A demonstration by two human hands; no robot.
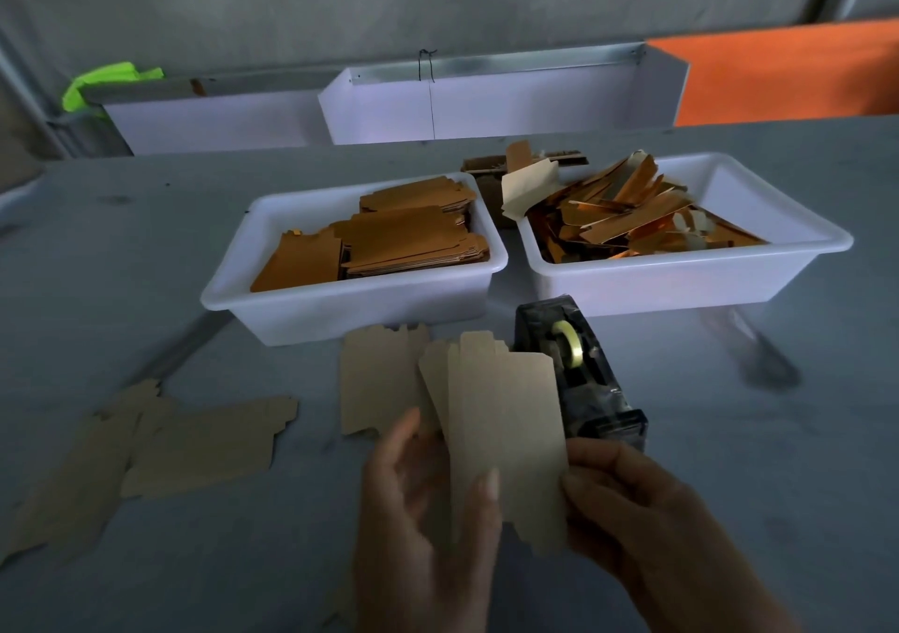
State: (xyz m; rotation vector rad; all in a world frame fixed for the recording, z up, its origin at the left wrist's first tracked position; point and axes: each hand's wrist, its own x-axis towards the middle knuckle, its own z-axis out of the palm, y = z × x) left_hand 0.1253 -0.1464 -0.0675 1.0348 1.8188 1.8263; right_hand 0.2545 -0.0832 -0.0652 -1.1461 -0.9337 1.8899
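Left hand [423,496] and right hand [627,501] each have a narrow grip pinching the lower sides of a flat cardboard blank [506,418], raised over the surface [802,486] near its front edge. A tape dispenser [579,370] sits just behind.

stacked-card tub [340,314], jumbled-strip tub [681,284], black tape dispenser [591,396] and loose flat blanks [194,447] on your desk [759,462]
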